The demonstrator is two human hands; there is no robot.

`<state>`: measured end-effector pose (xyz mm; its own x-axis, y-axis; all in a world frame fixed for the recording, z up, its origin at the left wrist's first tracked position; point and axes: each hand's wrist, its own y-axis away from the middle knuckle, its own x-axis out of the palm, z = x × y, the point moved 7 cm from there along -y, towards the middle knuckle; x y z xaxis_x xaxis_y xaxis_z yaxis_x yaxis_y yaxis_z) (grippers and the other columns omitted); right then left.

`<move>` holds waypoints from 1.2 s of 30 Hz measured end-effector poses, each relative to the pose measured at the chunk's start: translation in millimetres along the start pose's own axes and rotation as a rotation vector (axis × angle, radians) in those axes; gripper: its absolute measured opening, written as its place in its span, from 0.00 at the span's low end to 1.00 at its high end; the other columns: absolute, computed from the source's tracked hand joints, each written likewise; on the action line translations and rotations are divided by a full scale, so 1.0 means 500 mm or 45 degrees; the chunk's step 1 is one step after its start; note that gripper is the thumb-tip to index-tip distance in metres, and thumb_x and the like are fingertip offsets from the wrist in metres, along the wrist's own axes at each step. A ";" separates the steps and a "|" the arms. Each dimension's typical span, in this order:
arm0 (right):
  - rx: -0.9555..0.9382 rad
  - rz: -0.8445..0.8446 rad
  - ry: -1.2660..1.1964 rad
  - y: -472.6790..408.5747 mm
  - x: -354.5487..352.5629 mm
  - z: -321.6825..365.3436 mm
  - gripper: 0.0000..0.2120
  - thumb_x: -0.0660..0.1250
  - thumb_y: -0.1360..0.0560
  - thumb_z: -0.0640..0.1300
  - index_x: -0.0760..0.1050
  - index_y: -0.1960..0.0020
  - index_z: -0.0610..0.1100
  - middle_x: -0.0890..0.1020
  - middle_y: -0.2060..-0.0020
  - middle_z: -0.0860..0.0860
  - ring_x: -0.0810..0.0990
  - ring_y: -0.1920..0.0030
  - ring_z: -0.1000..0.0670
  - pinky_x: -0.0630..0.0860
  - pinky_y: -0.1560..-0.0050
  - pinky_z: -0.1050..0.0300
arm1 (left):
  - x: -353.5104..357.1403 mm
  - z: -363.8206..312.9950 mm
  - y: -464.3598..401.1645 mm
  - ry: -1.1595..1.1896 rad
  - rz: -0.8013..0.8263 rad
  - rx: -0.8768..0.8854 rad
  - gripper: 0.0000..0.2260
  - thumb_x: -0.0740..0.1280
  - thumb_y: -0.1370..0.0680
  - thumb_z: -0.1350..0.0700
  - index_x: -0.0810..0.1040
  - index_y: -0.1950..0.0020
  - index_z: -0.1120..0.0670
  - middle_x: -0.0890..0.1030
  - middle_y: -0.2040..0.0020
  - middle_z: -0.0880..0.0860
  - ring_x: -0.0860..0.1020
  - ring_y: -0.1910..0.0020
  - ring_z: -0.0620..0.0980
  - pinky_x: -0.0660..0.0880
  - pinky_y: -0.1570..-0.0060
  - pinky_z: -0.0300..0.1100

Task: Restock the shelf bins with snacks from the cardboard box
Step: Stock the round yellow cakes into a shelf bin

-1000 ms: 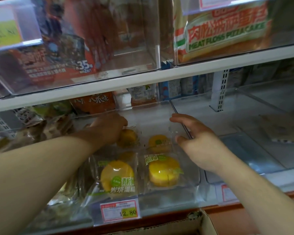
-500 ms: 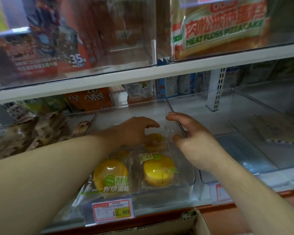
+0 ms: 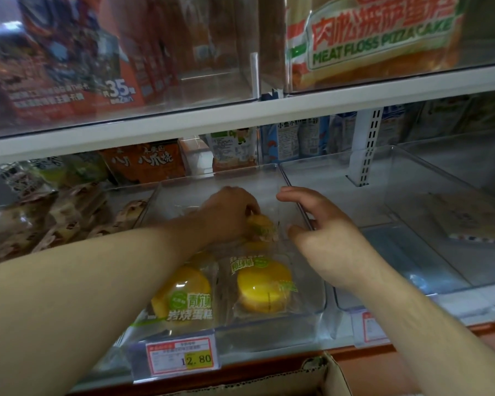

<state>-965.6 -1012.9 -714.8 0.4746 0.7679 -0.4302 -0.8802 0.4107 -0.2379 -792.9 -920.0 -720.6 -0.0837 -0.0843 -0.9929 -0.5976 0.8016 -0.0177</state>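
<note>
Restocking part done: two wrapped yellow cakes (image 3: 265, 285) at front of clear bin (image 3: 322, 305), centre frame; left hand (image 3: 230, 212) gripping a third cake (image 3: 262, 227) behind them; right hand (image 3: 323, 238) loosely spread, empty, at bin's right wall. Neighbouring bin (image 3: 429, 178), right of frame, largely bare; cardboard box (image 3: 320, 375) at lower edge, contents unseen. White shop shelving (image 3: 183, 127), stocked bins above and upper left.

I see clear, glossy hard plastic in the bin (image 3: 312, 312). Inside it the cake packets (image 3: 265, 284) wear shiny transparent film that catches highlights. On the bin's front hangs a matt paper price tag (image 3: 183, 356). Below the bin, the box (image 3: 323, 375) is rough brown cardboard. Above it runs a smooth white-painted shelf edge (image 3: 240, 117).
</note>
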 end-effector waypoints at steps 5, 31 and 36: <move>0.003 0.021 -0.059 0.002 0.002 0.001 0.26 0.66 0.19 0.35 0.73 0.26 0.57 0.69 0.25 0.64 0.73 0.42 0.75 0.67 0.57 0.83 | -0.018 0.015 -0.018 -0.029 -0.215 -0.046 0.18 0.77 0.24 0.47 0.82 0.36 0.47 0.81 0.40 0.49 0.78 0.42 0.51 0.76 0.38 0.50; -0.006 -0.038 -0.063 0.004 0.002 0.003 0.25 0.66 0.20 0.33 0.76 0.29 0.54 0.73 0.26 0.61 0.70 0.32 0.64 0.63 0.48 0.85 | -0.038 -0.048 0.186 0.318 0.539 0.041 0.37 0.68 0.35 0.19 0.83 0.37 0.41 0.84 0.42 0.38 0.81 0.43 0.39 0.78 0.36 0.45; 0.029 -0.059 -0.142 -0.001 0.005 -0.006 0.19 0.67 0.17 0.42 0.77 0.29 0.59 0.74 0.27 0.63 0.72 0.31 0.63 0.66 0.44 0.80 | -0.084 -0.014 0.169 0.519 0.243 -0.121 0.27 0.81 0.35 0.35 0.84 0.40 0.44 0.86 0.46 0.42 0.83 0.46 0.39 0.80 0.39 0.41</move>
<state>-963.9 -1012.6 -718.5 0.5123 0.7971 -0.3195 -0.8578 0.4571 -0.2350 -845.4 -853.0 -679.7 -0.4950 -0.1816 -0.8497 -0.6099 0.7691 0.1909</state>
